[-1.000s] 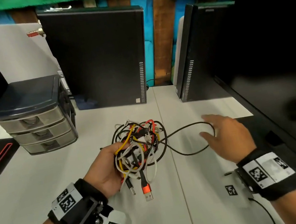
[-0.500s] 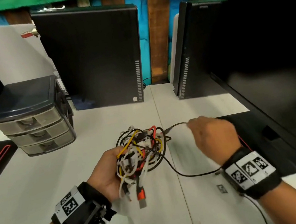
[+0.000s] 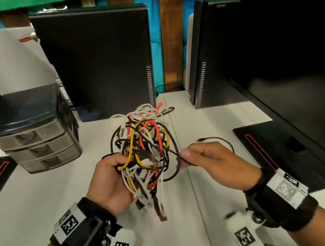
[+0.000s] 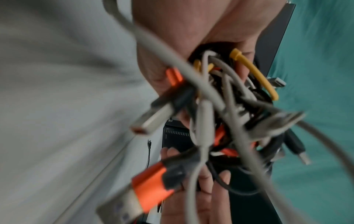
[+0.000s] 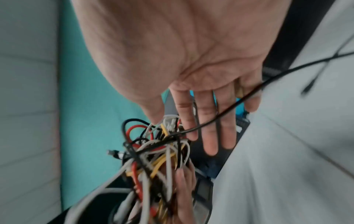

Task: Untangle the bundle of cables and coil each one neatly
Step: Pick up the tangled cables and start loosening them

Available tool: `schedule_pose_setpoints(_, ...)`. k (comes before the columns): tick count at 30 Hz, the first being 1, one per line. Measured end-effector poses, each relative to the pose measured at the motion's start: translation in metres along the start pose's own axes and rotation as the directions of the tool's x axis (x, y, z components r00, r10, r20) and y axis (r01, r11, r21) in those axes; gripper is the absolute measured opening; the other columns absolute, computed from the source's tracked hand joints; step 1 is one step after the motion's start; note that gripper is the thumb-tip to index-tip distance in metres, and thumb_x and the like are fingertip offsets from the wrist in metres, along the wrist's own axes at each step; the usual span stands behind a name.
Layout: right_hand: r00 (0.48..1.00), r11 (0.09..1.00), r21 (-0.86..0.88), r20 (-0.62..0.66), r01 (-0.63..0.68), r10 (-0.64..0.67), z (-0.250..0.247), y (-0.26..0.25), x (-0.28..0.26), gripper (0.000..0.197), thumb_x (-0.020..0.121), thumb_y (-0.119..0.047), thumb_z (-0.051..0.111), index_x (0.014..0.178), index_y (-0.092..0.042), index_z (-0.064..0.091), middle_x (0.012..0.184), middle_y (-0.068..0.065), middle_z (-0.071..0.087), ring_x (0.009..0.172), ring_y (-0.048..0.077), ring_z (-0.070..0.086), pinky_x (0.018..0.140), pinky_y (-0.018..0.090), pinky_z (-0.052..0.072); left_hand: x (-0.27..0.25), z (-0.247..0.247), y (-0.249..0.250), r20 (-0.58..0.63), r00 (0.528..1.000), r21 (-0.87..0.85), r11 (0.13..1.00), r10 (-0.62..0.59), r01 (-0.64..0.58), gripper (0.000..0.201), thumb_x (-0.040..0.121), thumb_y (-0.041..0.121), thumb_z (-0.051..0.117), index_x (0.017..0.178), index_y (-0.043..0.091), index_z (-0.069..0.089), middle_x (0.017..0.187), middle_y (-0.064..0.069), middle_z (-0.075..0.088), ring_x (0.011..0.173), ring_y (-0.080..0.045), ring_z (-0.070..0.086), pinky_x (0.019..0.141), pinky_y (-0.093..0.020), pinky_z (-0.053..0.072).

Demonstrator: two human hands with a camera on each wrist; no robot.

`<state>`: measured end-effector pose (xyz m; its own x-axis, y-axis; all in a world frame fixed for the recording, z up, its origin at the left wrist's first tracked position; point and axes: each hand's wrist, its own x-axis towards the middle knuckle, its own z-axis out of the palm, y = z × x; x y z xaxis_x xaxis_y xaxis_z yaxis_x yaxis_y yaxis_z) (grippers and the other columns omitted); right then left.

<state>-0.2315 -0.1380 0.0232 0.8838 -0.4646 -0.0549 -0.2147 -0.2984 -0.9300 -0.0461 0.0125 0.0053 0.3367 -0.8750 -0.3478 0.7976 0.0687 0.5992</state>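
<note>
Cable bundle (image 3: 144, 157) (tangled) — left hand (image 3: 107, 184) grips it; right hand (image 3: 212, 162) pinches black cable (image 3: 216, 143).

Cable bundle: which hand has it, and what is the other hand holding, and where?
The left hand grips the cable bundle around its lower left side. The right hand pinches a thin black cable partway along, near the bundle.

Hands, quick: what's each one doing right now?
Left hand: grips the cable bundle, lifted off the table.
Right hand: pinches a thin black cable leading out of it.
</note>
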Motion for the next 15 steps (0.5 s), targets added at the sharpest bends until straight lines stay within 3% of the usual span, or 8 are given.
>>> schedule_pose_setpoints(1, 0.999, 0.998, 0.064, 0.043, -0.002, -0.001, 0.002, 0.001, -0.001, 0.03, 0.093, -0.036, 0.058, 0.1, -0.011, 0.072, 0.092, 0.004, 0.077, 0.095, 0.015, 0.072, 0.099, 0.032, 0.05, -0.001, 0.0, 0.003, 0.015, 1.0, 0.007, 1.0, 0.015, -0.015, 0.036, 0.078, 0.01, 0.045, 0.096, 0.0, 0.075, 0.093, -0.02, 0.074, 0.077, -0.033, 0.073, 0.069, -0.043, 0.062)
schedule_pose_setpoints(3, 1.0, 0.996, 0.087, 0.004, 0.016, -0.016, -0.002, 0.004, -0.001, 0.015, 0.097, -0.018, 0.061, 0.096, -0.009, 0.072, 0.078, 0.008, 0.074, 0.079, 0.02, 0.071, 0.092, 0.031, 0.053, -0.003, -0.002, 0.009, 0.047, 0.998, 0.07, 0.997, 0.041, -0.044, 0.039, 0.068, 0.012, 0.066, 0.105, 0.001, 0.075, 0.106, -0.021, 0.072, 0.09, -0.035, 0.072, 0.079, -0.049, 0.06)
schedule_pose_setpoints(6, 0.993, 0.996, 0.078, -0.113, 0.037, -0.028, -0.013, 0.011, 0.002, 0.02, 0.096, -0.005, 0.061, 0.086, -0.013, 0.076, 0.065, 0.004, 0.067, 0.063, 0.012, 0.059, 0.072, 0.026, 0.049, -0.006, -0.006, 0.014, 0.082, 0.996, 0.159, 0.986, 0.028, -0.041, 0.073, 0.044, 0.016, 0.092, 0.113, 0.0, 0.073, 0.113, -0.023, 0.071, 0.098, -0.037, 0.07, 0.089, -0.053, 0.057)
schedule_pose_setpoints(8, 0.988, 0.995, 0.076, -0.144, 0.058, -0.047, -0.013, 0.011, 0.002, 0.023, 0.096, -0.004, 0.061, 0.083, -0.015, 0.077, 0.063, 0.0, 0.064, 0.061, 0.005, 0.056, 0.068, 0.018, 0.044, -0.006, -0.005, 0.012, 0.091, 0.996, 0.194, 0.98, 0.024, -0.041, 0.075, 0.041, 0.018, 0.095, 0.111, -0.001, 0.073, 0.111, -0.023, 0.071, 0.096, -0.036, 0.071, 0.086, -0.05, 0.058)
schedule_pose_setpoints(11, 0.986, 0.989, 0.118, -0.152, 0.09, -0.071, -0.002, 0.01, 0.003, 0.021, 0.095, 0.001, 0.059, 0.081, -0.004, 0.073, 0.064, -0.001, 0.064, 0.06, -0.001, 0.056, 0.064, 0.011, 0.042, -0.008, -0.001, 0.006, 0.087, 0.996, 0.202, 0.979, 0.022, -0.04, 0.075, 0.042, 0.017, 0.096, 0.111, -0.003, 0.073, 0.111, -0.024, 0.072, 0.095, -0.036, 0.072, 0.081, -0.046, 0.059)
schedule_pose_setpoints(15, 0.978, 0.973, 0.187, -0.187, 0.132, -0.096, 0.01, 0.017, 0.009, 0.026, 0.087, 0.015, 0.058, 0.07, -0.003, 0.068, 0.063, -0.002, 0.063, 0.062, 0.007, 0.053, 0.066, 0.02, 0.042, -0.013, 0.009, -0.005, 0.094, 0.995, 0.214, 0.977, -0.021, 0.001, 0.077, 0.041, 0.014, 0.096, 0.112, -0.006, 0.072, 0.113, -0.026, 0.07, 0.094, -0.036, 0.073, 0.076, -0.044, 0.06)
